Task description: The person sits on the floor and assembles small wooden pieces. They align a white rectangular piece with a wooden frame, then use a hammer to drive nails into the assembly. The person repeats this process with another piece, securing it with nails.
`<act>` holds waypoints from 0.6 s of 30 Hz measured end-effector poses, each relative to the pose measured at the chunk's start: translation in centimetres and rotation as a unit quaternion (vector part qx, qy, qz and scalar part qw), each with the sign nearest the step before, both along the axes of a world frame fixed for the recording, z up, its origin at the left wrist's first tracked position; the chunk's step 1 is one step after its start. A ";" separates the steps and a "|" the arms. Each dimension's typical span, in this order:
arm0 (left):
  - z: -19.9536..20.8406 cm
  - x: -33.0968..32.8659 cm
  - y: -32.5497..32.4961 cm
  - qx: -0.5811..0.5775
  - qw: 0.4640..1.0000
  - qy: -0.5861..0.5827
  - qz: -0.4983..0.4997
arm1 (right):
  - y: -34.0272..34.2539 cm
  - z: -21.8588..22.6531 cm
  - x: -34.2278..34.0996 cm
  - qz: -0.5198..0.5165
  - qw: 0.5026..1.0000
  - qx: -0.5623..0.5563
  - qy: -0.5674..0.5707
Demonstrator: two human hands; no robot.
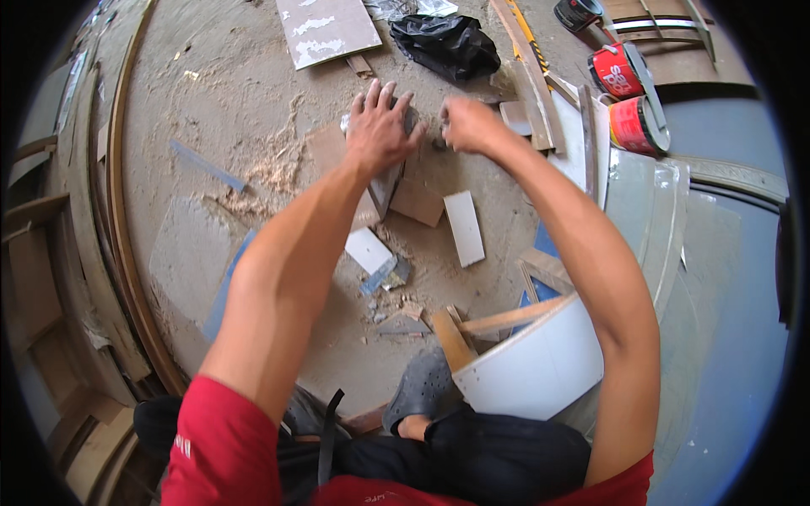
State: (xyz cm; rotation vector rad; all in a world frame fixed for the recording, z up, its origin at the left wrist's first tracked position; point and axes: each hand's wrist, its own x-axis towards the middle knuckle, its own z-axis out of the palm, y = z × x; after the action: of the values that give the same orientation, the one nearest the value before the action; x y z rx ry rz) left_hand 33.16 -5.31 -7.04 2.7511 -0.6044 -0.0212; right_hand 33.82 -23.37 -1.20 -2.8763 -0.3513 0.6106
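My left hand reaches forward with its fingers spread, lying over a narrow upright piece whose top it mostly hides. Something dark shows under its fingertips. Just to its right, my right hand is closed, its fingers curled together; a small dark bit shows at the fingertips, too little to name. Below the hands lie a brown board offcut and a white rectangular offcut. Another white offcut lies nearer to me, beside a crumpled blue-grey scrap.
A curved white panel with wooden struts stands by my shoe. Red paint cans are at the far right, near a black plastic bag. A blue-grey strip and sawdust lie left; long wooden strips edge the floor.
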 end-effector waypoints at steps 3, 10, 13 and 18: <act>-0.8 1.3 1.3 -0.016 0.997 0.072 0.001 | 3.3 2.2 -6.6 0.038 0.988 -0.091 0.118; 6.6 -4.5 10.8 -0.367 0.922 0.026 0.122 | 11.9 1.5 -12.4 0.063 0.966 -0.131 0.212; 11.5 -11.9 16.3 -0.391 0.875 0.139 0.250 | 14.0 -4.5 -16.1 0.010 0.990 -0.006 0.139; 9.9 -22.4 26.3 -0.403 0.785 -0.005 0.471 | 20.6 -8.1 -27.0 0.007 0.981 0.084 0.173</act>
State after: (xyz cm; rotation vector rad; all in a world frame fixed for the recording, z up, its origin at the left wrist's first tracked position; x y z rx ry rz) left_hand 10.79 21.01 2.87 1.8986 0.6804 0.3854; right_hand 6.79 -2.79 -9.28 -2.5456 -0.3502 1.0124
